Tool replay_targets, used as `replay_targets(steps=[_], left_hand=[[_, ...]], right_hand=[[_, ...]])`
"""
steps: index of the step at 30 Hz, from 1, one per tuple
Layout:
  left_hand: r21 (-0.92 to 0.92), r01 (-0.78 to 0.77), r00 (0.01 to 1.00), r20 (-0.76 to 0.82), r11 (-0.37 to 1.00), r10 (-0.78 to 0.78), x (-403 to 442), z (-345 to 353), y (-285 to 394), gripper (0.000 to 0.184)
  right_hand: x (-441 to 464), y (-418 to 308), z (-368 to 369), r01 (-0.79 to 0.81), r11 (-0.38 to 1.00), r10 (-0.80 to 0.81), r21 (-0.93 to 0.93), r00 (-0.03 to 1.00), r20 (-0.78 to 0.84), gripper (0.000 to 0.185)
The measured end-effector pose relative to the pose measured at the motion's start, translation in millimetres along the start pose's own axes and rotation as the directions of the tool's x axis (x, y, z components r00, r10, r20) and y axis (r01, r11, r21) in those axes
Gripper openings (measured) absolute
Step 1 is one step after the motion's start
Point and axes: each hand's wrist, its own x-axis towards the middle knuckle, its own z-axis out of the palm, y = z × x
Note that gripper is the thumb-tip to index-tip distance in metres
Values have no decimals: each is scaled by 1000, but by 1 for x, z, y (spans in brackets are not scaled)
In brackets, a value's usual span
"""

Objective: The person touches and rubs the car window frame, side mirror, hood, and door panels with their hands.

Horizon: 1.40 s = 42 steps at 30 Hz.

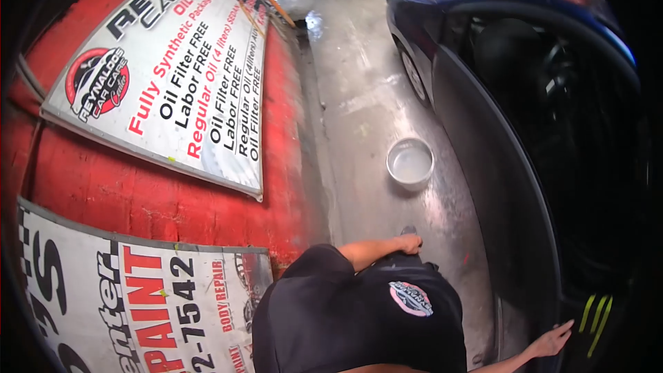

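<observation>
My left hand (411, 243) is in front of my black shirt (359, 311), its fingers curled closed. A small grey thing (409, 231) shows beside it; whether the hand holds it I cannot make out. Lower right, my right hand (554, 340) reaches to the edge of the open dark car door (507, 186), fingers stretched out toward the inner side. Yellow-green stripes (595, 324) show just past those fingertips. The dark interior hides any finer contact.
A round whitish bucket (410, 164) stands on the concrete floor (359, 131) beside the door. The dark blue car (421, 0) fills the right side. Along the left runs a red wall (207, 214) with a large oil-change sign (173, 83) and a paint sign (166, 304).
</observation>
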Motion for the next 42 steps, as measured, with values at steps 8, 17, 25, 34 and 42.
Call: replay_targets(steps=[8, 17, 25, 34, 42], left_hand=[[-51, -8, 999, 38, 999, 10, -4, -101, -73, 40], [-124, 2, 1000, 12, 992, 0, 13, -136, -113, 44], [-206, 33, 999, 34, 978, -27, 62, -27, -150, 36], [-499, 140, 887, -320, 855, -332, -22, -104, -73, 23], [-663, -176, 934, -346, 727, -89, -53, -130, -93, 29]], right_hand=[[-90, -178, 111, 337, 931, -361, 138, 902, 236, 34], [-102, -336, 184, 620, 726, -687, 299, 672, 276, 34], [-84, -444, 252, 854, 463, -876, 239, 400, 269, 40], [-75, -512, 335, 884, 357, -882, 303, 213, 421, 48], [-99, -533, 348, 780, 504, -857, 371, 396, 330, 47]])
